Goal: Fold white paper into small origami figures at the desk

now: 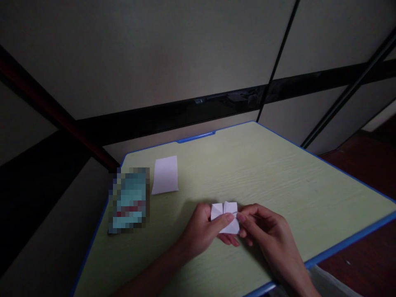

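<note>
A small white folded paper (229, 227), roughly square with creases and flaps meeting near its middle, is held between my two hands above the table. My left hand (202, 227) grips it from the left, thumb pressed on top and fingers underneath. On the other side, my right hand (270, 229) pinches the paper's right edge at a small flap between thumb and forefinger. The right hand's other fingers are curled, and some fingertips show below the paper.
The pale yellow-green table (278, 173) has a blue edge. A white sheet of paper (166, 175) lies at the back left. Beside it is a pixelated teal item (130, 202) whose kind I cannot tell. Pale cabinet panels (173, 53) with a black band stand behind.
</note>
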Demonstrator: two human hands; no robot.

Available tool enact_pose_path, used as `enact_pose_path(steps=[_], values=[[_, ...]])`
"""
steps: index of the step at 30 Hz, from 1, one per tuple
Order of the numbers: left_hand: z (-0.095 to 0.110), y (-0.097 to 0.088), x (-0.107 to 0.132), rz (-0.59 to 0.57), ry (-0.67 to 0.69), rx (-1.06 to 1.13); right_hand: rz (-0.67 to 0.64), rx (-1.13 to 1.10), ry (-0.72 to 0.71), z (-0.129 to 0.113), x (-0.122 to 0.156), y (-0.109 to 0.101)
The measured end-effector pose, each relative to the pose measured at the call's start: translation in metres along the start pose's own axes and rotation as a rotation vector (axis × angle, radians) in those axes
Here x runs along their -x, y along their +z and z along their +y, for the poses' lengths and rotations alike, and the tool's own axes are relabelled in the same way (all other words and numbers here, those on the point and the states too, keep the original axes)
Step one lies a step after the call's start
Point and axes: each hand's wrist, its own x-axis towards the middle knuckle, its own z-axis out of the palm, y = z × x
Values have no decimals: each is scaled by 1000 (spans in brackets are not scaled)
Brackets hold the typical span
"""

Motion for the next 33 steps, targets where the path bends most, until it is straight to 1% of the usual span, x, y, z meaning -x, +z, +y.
enact_pose_path(steps=[2,8,15,21,25,27,30,33], values=[[0,0,0,-3,2,16,8,-21,4,0,-1,0],[-1,0,0,2,16,44,29,-18,-44,0,-1,-1],[-5,-1,-1,-27,44,55,-18,-66,-72,3,0,-1],[-4,0,2,-4,97,-15,-56,-47,-80,5,-2,-4],[-3,-2,3,31,117,-33,-47,-42,-92,6,-1,-5],[-2,-2,4,26,117,-59,-83,-42,-75,6,0,-3],[-2,-2,6,10,112,-92,-176,-49,-38,5,1,0],[-3,-2,5,-15,94,-106,-173,-15,-36,7,1,1]])
